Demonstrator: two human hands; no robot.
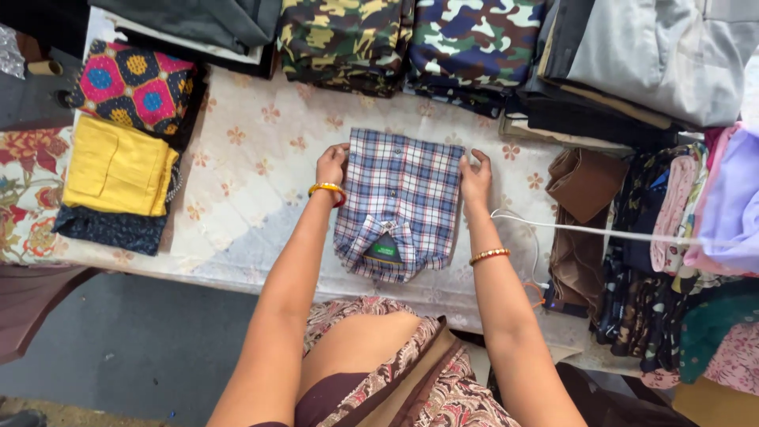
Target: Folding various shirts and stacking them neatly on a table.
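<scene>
plaid shirt [399, 198] pressed at both sides by left hand [332, 164], right hand [475, 175].

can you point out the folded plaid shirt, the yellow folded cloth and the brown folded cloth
plaid shirt [403, 186]: head view, middle of its folded back
yellow cloth [115, 166]: head view, centre of its top face
brown cloth [583, 182]: head view, its upper fold

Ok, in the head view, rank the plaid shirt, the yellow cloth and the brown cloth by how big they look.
1. Plaid shirt, largest.
2. Yellow cloth and brown cloth look about alike; the brown one is partly hidden, so no ranking between them.
</scene>
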